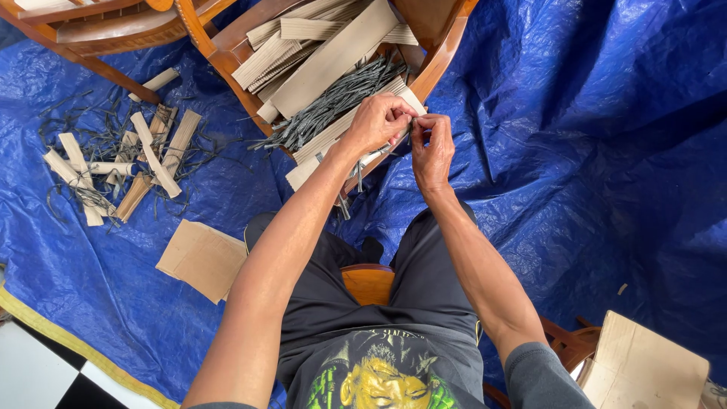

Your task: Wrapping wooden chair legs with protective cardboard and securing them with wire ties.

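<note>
Blue tarp (591, 151) lies under a wooden chair (443, 53) holding cardboard strips (333, 57) and dark cords (333, 102); left hand (379, 121) and right hand (432, 148) pinch one cord together.

Strips (333, 98) on chair (443, 57) ahead

- A blue tarpaulin (591, 151) covers nearly the whole floor, creased and catching soft daylight
- At its lower left edge runs a yellow border (83, 344), with black and white floor tiles (38, 379) beyond it
- A wooden chair (435, 45) stands at the top centre; part of a second wooden chair (98, 30) shows at the top left corner
- A flat cardboard piece (203, 257) lies on the tarpaulin at lower left
- A cardboard box (644, 367) sits at the lower right corner
</note>
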